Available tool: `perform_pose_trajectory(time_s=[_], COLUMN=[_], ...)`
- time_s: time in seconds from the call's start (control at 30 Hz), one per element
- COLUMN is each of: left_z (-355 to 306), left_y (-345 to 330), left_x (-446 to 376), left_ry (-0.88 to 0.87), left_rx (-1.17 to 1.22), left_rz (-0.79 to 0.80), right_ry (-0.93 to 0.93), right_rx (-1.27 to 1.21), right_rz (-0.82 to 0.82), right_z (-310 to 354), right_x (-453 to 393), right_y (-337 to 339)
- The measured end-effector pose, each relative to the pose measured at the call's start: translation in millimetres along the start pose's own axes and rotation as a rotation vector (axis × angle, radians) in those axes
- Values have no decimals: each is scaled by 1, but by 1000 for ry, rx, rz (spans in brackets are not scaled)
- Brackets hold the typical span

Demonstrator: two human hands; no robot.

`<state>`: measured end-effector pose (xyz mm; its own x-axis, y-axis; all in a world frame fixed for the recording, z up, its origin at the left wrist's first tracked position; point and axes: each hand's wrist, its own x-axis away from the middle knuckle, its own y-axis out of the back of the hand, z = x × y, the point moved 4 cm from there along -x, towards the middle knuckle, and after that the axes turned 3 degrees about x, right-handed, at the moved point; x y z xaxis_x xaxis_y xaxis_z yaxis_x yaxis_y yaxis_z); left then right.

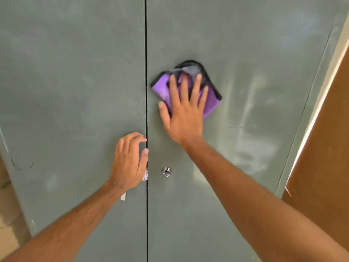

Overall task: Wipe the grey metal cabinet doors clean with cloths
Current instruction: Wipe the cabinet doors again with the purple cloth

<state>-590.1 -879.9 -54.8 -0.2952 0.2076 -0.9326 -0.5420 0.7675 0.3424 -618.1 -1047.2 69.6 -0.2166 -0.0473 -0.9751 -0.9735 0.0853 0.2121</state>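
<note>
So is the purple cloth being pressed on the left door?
No, the right hand presses the purple cloth flat against the right door.

The cabinet doors (75,91) looked like matt grey painted metal, smeared and streaky. The purple cloth (211,103) was soft, fuzzy microfibre with black stitched edging. The round lock (166,171) was shiny bare metal. The panel (324,148) looked smooth brown wood.

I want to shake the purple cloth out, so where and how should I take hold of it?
Probably the purple cloth by its lower right corner, coming from the right: that corner sticks out past the right hand, which presses the cloth flat on the right door.
</note>
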Motion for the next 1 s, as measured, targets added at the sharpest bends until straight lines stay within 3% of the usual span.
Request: perform_pose_trajectory(time_s=[0.07,0.13,0.23,0.3,0.43,0.63,0.7,0.83,0.9,1.0], left_z=[-12,-28,-56,-69,-78,-76,-62,-13,38,78], left_y=[11,14,2,-6,-13,-25,-32,-30,-3,32], left_x=[-12,-21,-26,-29,-53,-97,-92,-13,7,-42], left_ry=[112,222,363,432,525,549,510,526,674,883], left_rx=[150,289,588,651,320,-53,-180,-178,-130,-54], left_rz=[-112,-138,-79,-106,-198,-308,-263,-43,-105,-323], right_ry=[334,475,441,352,339,256,221,288,310,299], right_rx=[-75,-161,-385,-571,-689,-469,-366,-313,-327,-301], right_rz=[127,247,352,374,331,16,-40,16,74,125], right_z=[27,24,15,12,1,-35,-43,-23,-5,14], right_x=[49,71,63,48,32,-17,-27,-21,-19,-22], right_y=[-11,-16,-7,7,22,37,40,29,22,13])
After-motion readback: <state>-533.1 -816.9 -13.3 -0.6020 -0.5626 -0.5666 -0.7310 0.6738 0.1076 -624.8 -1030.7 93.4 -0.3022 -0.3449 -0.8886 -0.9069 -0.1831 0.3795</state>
